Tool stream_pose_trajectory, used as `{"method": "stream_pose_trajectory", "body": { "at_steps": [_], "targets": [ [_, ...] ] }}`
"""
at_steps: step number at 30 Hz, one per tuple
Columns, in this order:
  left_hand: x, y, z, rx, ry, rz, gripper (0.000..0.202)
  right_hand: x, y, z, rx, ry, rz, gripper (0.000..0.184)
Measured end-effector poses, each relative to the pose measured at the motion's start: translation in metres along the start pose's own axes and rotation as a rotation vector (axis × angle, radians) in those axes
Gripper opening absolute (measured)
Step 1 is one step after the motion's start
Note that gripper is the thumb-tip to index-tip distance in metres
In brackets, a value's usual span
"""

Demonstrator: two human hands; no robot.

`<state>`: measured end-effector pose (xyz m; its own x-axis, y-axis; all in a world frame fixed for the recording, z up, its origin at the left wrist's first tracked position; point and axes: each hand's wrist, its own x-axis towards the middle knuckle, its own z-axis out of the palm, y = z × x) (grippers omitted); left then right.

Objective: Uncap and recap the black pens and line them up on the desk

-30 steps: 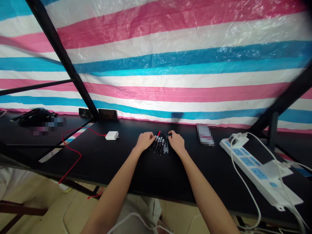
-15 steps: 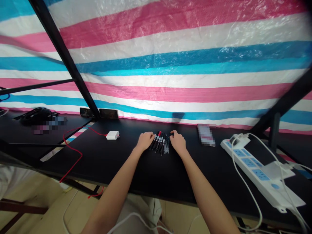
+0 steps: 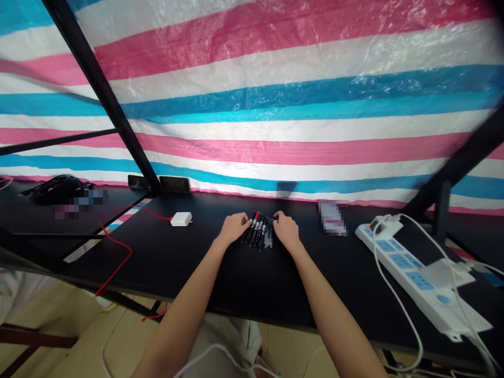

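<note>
Striped tarp (image 3: 275, 105) in pink, white and blue backs a black desk (image 3: 244, 278), where we press our two bare hands in on a row of pens (image 3: 260, 231). Our left hand (image 3: 234, 228) lies knuckles up against the left edge of the row. Our right hand (image 3: 286, 231) meets the right edge in the same way. The pens lie side by side on the desk between the two hands, mostly black, with one red cap among them. Both hands are loosely curled, fingers bent toward the outer pens and touching them. The fingertips are hidden behind the knuckles, so we cannot tell whether either hand actually pinches a pen.

Left of our left hand, well apart from it, a white charger (image 3: 181, 219) sits on the desk. A red cable (image 3: 114, 241) runs from it off the desk edge. Beyond that hand, against the tarp, two phones (image 3: 174, 184) stand at the foot of a slanting black bar (image 3: 102, 94). Right of our right hand lies a small blurred pack (image 3: 333, 218). Farther right is a white power strip (image 3: 417, 273) with blue sockets and white cords plugged in. Far off to the left, a black bundle (image 3: 59, 186) rests on a neighbouring surface.
</note>
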<state>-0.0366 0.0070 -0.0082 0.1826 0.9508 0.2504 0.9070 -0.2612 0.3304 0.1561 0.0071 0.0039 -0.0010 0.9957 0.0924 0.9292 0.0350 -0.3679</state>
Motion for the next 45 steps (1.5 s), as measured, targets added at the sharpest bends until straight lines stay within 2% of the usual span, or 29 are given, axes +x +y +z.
{"method": "stream_pose_trajectory", "body": {
  "at_steps": [9, 22, 36, 45],
  "targets": [
    [0.0001, -0.0032, 0.0025, -0.041, 0.0, 0.055, 0.03, -0.0007, -0.0021, -0.001, -0.009, -0.024, 0.016, 0.027],
    [-0.0008, -0.0018, 0.0009, -0.046, -0.006, 0.041, 0.025, -0.0001, -0.0016, 0.0007, -0.009, -0.034, 0.005, 0.027],
    [-0.0031, 0.0024, 0.0027, 0.181, 0.02, 0.086, 0.014, -0.0001, -0.0023, 0.0001, -0.016, -0.025, -0.007, 0.026],
    [-0.0031, 0.0031, 0.0024, 0.16, -0.01, 0.072, 0.016, -0.0014, -0.0045, -0.0023, -0.03, -0.058, 0.009, 0.027]
  ]
}}
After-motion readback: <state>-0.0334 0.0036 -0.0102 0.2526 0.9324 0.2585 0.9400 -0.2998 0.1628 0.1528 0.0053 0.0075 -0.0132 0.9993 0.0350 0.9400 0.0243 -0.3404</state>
